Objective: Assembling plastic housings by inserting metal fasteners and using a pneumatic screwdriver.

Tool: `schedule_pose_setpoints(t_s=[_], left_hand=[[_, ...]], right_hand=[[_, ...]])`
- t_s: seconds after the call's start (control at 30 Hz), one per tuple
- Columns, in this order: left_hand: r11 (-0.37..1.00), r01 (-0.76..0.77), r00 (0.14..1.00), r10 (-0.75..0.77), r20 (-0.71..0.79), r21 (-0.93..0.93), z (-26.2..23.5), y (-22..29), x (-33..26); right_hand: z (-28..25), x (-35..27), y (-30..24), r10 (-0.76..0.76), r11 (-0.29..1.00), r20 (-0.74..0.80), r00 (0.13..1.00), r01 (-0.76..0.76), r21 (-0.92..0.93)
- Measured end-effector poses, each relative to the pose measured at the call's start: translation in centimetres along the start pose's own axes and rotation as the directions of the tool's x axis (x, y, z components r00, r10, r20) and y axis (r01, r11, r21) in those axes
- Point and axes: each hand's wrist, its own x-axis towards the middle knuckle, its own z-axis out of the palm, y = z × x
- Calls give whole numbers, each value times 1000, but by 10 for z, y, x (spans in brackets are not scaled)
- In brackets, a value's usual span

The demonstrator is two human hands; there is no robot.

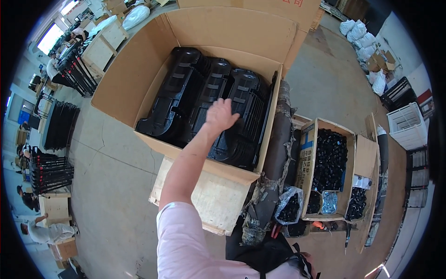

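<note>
My left hand [222, 114] reaches over a large cardboard box, palm down, fingers stretched out and thumb apart. It holds nothing that I can see, and whether it touches the parts below I cannot tell. Beneath it, black moulded plastic panels [162, 103] are nested in several rows inside the open cardboard box [125, 83]. The panels have ribs and slots. At the lower edge, beside black straps, a small skin-coloured patch may be part of my right hand [307, 258]; its fingers are not clear.
The box rests on a wooden crate [204, 195]. To its right runs a thick worn grey post [282, 125], then a carton [304, 160] of small black parts and a bag of bolts [329, 202]. Other people work at the far left, near racks [51, 172] of black frames.
</note>
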Motion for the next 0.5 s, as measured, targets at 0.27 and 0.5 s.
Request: schedule_pose_setpoints(t_s=[0.27, 0.5], left_hand=[[990, -14, 997, 24, 71, -140, 47, 90, 20], [988, 80, 411, 89, 907, -133, 23, 111, -16]], right_hand=[[-34, 74, 117, 50, 996, -8, 999, -49, 77], [13, -5, -11, 64, 998, -118, 991, -65, -1]])
